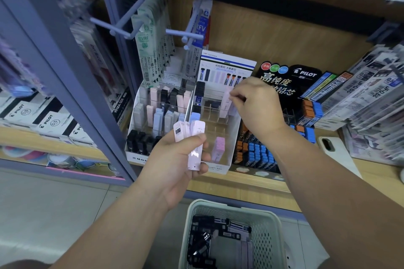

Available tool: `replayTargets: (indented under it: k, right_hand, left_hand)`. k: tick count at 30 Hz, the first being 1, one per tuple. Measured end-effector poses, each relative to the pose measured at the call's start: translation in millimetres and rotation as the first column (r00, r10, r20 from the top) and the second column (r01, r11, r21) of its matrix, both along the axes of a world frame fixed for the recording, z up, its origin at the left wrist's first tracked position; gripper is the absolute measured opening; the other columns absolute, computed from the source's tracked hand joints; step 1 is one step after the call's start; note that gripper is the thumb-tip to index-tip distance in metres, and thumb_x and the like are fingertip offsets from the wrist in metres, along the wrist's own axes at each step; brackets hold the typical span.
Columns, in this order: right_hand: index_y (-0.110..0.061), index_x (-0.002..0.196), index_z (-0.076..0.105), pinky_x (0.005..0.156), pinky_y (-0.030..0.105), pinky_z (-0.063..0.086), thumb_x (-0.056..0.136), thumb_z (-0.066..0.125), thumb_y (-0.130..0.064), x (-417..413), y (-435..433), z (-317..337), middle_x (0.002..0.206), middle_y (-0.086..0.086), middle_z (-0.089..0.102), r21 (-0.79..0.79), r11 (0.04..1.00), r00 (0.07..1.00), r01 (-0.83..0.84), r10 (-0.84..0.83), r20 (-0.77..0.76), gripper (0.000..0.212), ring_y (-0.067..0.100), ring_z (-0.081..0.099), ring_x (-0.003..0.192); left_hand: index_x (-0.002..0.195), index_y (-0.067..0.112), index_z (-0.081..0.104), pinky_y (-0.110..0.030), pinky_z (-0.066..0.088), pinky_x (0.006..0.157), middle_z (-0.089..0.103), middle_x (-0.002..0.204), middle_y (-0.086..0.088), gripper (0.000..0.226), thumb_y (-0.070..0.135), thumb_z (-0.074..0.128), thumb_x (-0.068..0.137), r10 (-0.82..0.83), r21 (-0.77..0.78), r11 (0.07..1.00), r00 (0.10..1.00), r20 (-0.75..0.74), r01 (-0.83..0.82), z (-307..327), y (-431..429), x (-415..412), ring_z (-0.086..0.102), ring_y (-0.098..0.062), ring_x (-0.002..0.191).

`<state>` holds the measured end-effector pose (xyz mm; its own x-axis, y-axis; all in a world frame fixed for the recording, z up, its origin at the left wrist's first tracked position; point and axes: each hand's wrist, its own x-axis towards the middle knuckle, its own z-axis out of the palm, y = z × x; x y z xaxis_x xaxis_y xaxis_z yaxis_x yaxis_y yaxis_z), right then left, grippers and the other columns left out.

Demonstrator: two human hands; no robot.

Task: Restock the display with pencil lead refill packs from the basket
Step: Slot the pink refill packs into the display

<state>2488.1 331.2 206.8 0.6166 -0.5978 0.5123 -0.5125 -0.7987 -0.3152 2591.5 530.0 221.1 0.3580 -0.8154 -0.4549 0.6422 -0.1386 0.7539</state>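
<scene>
1. The pale pack [227, 99] stands upright in a rear slot of the display tray [235, 135]. The right hand [255, 102] pinches its top edge between thumb and fingertips.
2. The spare packs [197, 137] are fanned in the left hand [175, 166], which grips them by their lower halves just in front of the tray.
3. Judgement: the step in hand is seating the pinched pack. Lower it straight between the clear dividers until it bottoms out, label facing forward, and release only then.
4. Judgement: feed one pack at a time from the fan, matching colour to slot. Most slots in this tray look unfilled apart from the pink packs [219, 148] at the front.
5. More stock lies in the basket [218, 204], below the shelf [240, 183].
6. A phone [328, 144] rests on the shelf, well apart to the right.
</scene>
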Motion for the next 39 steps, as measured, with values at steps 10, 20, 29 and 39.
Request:
replayTargets:
  k: [10, 20, 29, 39]
  right_hand:
    - [-0.017, 0.084, 0.077, 0.062, 0.026, 0.052, 0.082, 0.078, -0.029, -10.8, 56.5, 33.0, 0.077, 0.008, 0.071, 0.647, 0.75, 0.952, -0.138, -0.081, 0.296, 0.012, 0.011, 0.063, 0.067]
    - [0.003, 0.098, 0.073, 0.058, 0.024, 0.054, 0.079, 0.076, 0.002, -30.7, 72.3, 32.3, 0.08, 0.018, 0.073, 0.866, 0.403, 0.947, -0.295, 0.003, 0.321, 0.019, 0.023, 0.066, 0.065]
    - [-0.011, 0.101, 0.073, 0.075, 0.033, 0.06, 0.089, 0.067, 0.001, -35.2, 41.9, 45.1, 0.087, 0.007, 0.076, 0.752, 0.643, 0.881, -0.147, -0.26, 0.395, 0.018, 0.021, 0.072, 0.075]
    - [-0.016, 0.109, 0.075, 0.081, 0.027, 0.056, 0.088, 0.071, -0.014, -5.4, 5.1, 31.6, 0.095, -0.003, 0.074, 0.215, 0.975, 0.997, 0.056, -0.066, 0.04, 0.021, 0.005, 0.065, 0.078]
  left_hand:
    - [0.099, 0.014, 0.069, -0.029, 0.054, 0.052, 0.076, 0.077, -0.003, 0.016, 0.01, 0.074, 0.084, -0.022, -0.009, 1.0, 0.991, 0.131, 0.024, 0.7, -2.7, -4.6, 0.072, -0.021, 0.067]
    - [0.103, 0.013, 0.073, -0.033, 0.057, 0.059, 0.076, 0.084, -0.009, 0.017, 0.009, 0.072, 0.087, -0.044, -0.013, 0.999, 0.977, 0.207, 0.048, -4.1, -3.1, -10.5, 0.072, -0.023, 0.072]
    - [0.105, 0.01, 0.067, -0.027, 0.053, 0.048, 0.076, 0.078, -0.006, 0.011, 0.012, 0.061, 0.097, 0.043, 0.054, 0.997, 0.984, 0.171, -0.053, -5.0, -4.8, -8.2, 0.07, -0.017, 0.061]
    - [0.099, 0.017, 0.064, -0.026, 0.041, 0.048, 0.068, 0.074, -0.002, 0.006, 0.016, 0.059, 0.097, -0.038, 0.07, 0.997, 0.978, 0.206, 0.024, -5.6, -3.8, -6.5, 0.053, -0.015, 0.056]
